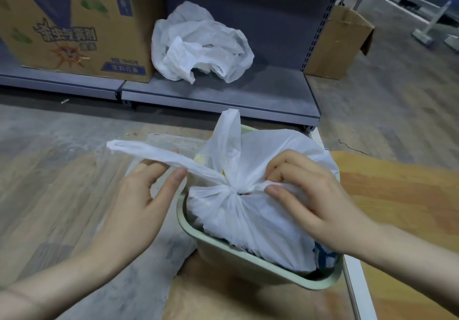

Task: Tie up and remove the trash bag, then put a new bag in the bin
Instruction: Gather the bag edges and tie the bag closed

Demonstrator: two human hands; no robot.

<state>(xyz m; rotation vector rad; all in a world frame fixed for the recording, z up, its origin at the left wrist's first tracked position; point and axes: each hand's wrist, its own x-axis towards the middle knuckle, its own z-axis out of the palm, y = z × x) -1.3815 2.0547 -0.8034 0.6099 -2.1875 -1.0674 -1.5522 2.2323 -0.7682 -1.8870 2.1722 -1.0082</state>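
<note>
A pale green bin [223, 252] stands on the floor in front of me with a full white trash bag [253, 220] in it. The bag's top is gathered into a knot near the middle. My left hand [139, 195] pinches one long handle strip of the bag between thumb and fingers and holds it out to the left. My right hand [308, 195] grips the other strip right beside the knot. A third flap of the bag stands upright behind the knot. A second, crumpled white bag [198, 44] lies on the low grey shelf [223, 96] beyond the bin.
A large printed cardboard box [74, 22] sits on the shelf at the left. A smaller brown box [337, 44] stands on the floor right of the shelf's upright. A white strip [355, 282] runs along the floor by the bin's right side.
</note>
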